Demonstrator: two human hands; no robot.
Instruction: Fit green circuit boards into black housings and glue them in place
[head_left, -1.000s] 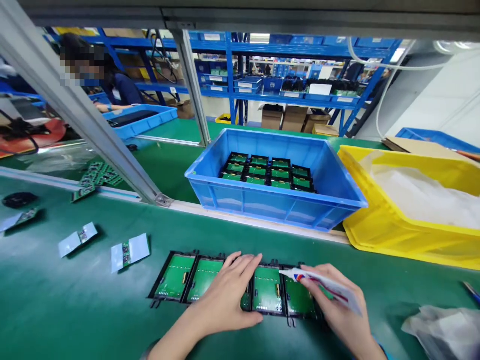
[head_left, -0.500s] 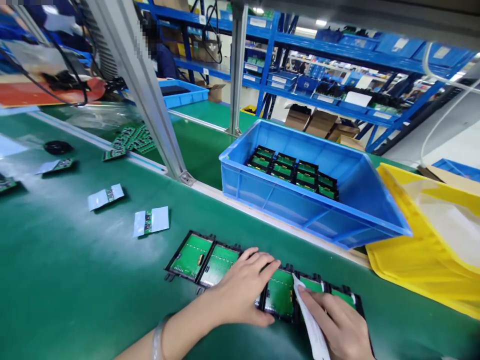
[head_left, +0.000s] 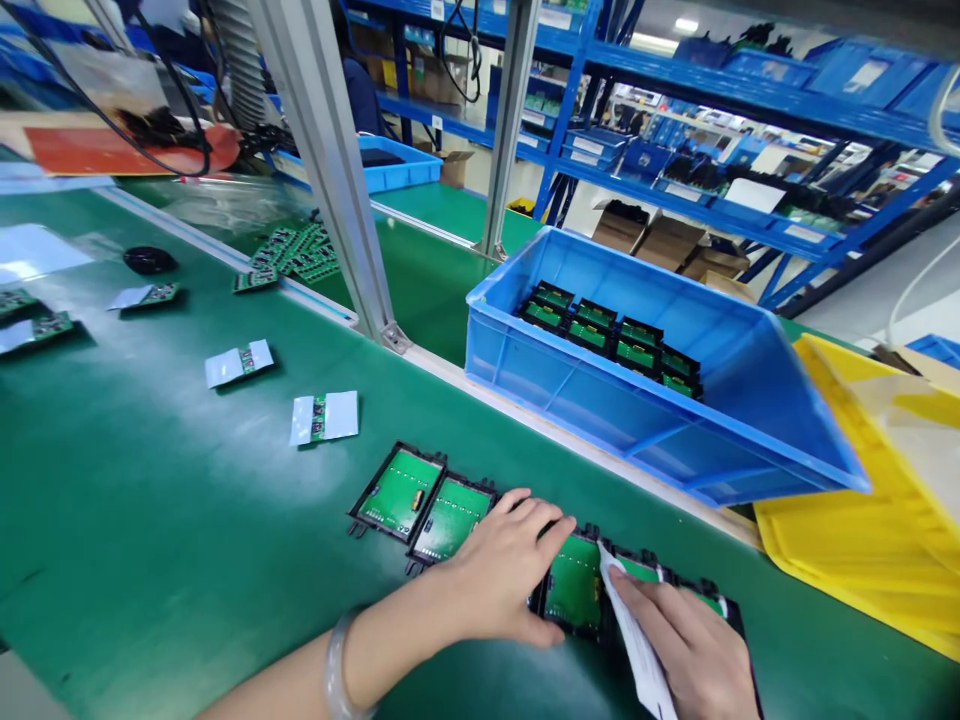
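Note:
A row of black frames holding green circuit boards (head_left: pixel 403 492) lies on the green table. My left hand (head_left: pixel 510 570) rests over the middle of the row, its fingers spread and bent, touching the frames. A bracelet is on that wrist. My right hand (head_left: pixel 686 635) pinches a folded white paper (head_left: pixel 634 645) between thumb and fingers. The paper's tip touches the frame edge beside the green board (head_left: pixel 574 582) just right of my left hand. Parts of the boards at the right end are hidden under my right hand.
Beyond the row stands a blue bin (head_left: pixel 660 440) with stacked framed boards. A yellow bin (head_left: pixel 840 560) is at the right. Small boards with pale wrapping (head_left: pixel 324 417) lie to the left, near a metal post (head_left: pixel 337 180) and a heap of bare boards (head_left: pixel 289 255).
The view has shifted, so most things sit further right in the picture. Both hands keep nearly the same place over the row, with the white paper still in my right hand.

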